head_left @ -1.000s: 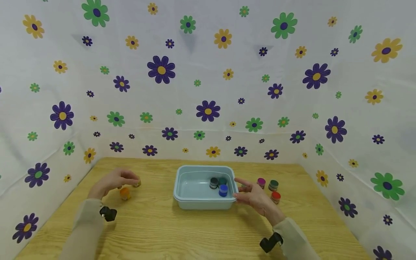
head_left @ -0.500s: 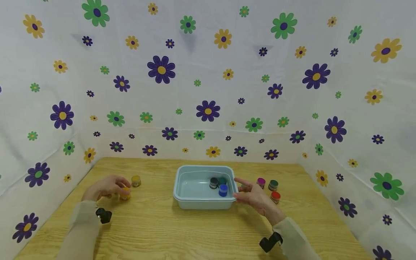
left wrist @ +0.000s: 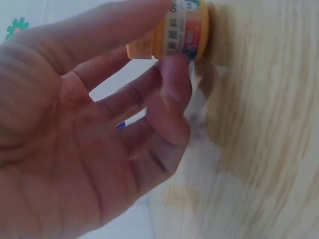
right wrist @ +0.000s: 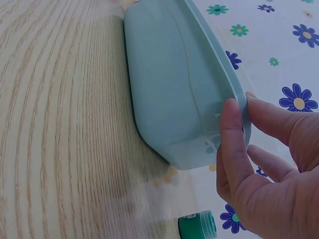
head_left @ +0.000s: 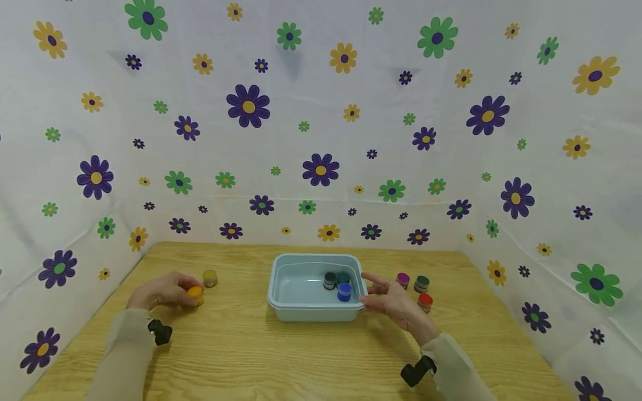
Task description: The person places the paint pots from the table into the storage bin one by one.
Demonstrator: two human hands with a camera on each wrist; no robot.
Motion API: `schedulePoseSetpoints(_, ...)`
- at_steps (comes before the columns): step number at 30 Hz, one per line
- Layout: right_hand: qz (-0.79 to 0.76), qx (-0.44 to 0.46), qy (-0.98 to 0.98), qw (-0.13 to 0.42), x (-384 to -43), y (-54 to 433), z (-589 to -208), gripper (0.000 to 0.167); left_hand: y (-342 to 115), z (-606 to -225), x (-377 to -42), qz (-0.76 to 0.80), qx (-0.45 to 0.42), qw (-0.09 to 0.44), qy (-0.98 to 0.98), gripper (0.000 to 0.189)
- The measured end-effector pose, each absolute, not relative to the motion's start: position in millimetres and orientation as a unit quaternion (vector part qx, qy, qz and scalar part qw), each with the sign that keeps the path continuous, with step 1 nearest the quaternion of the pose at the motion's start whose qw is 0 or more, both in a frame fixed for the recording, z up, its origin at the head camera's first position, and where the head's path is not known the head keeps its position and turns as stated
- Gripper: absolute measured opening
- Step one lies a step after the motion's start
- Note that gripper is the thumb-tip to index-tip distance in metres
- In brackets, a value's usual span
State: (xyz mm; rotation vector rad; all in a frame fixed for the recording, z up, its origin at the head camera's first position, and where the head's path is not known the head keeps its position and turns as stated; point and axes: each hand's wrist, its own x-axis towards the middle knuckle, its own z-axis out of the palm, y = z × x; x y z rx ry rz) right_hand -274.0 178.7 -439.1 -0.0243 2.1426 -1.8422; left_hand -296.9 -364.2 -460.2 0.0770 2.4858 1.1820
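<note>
My left hand [head_left: 163, 292] holds a small orange-lidded paint jar [head_left: 196, 293] between thumb and fingers at the table's left. Seen from the left wrist, the labelled paint jar lies tilted on its side in that view, its base close to the wood; I cannot tell whether it touches. Over at the tub's right end, my right hand [head_left: 396, 306] grips the rim of the pale blue plastic tub [head_left: 316, 315]. Inside the tub stand a black jar [head_left: 330, 280], a dark green jar [head_left: 343, 278] and a blue jar [head_left: 344, 292]. A yellow jar [head_left: 210, 278] stands just beyond my left hand.
Right of the tub are a magenta jar [head_left: 403, 280], a dark green-lidded jar [head_left: 422, 284] and a red jar [head_left: 425, 302]. A green jar [right wrist: 197, 225] shows below my right hand in the right wrist view. Flowered cloth [head_left: 321, 128] surrounds the wooden table [head_left: 281, 362].
My left hand has left the yellow jar, come back toward the orange one and taken hold of it; the orange jar now shows tilted. My right hand stays on the tub.
</note>
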Motion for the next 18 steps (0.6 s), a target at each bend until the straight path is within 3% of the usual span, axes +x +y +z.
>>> schedulePoseSetpoints(10,-0.645,-0.009,0.747,0.161,-274,180,-442,0.072,-354,-456,-296,0.422,0.007,0.176,0.889,0.051)
schedulePoseSetpoints(18,-0.647,-0.014,0.745,0.163,-276,181,-442,0.071,-341,-444,-297,0.473,0.073,0.198,0.855,0.059)
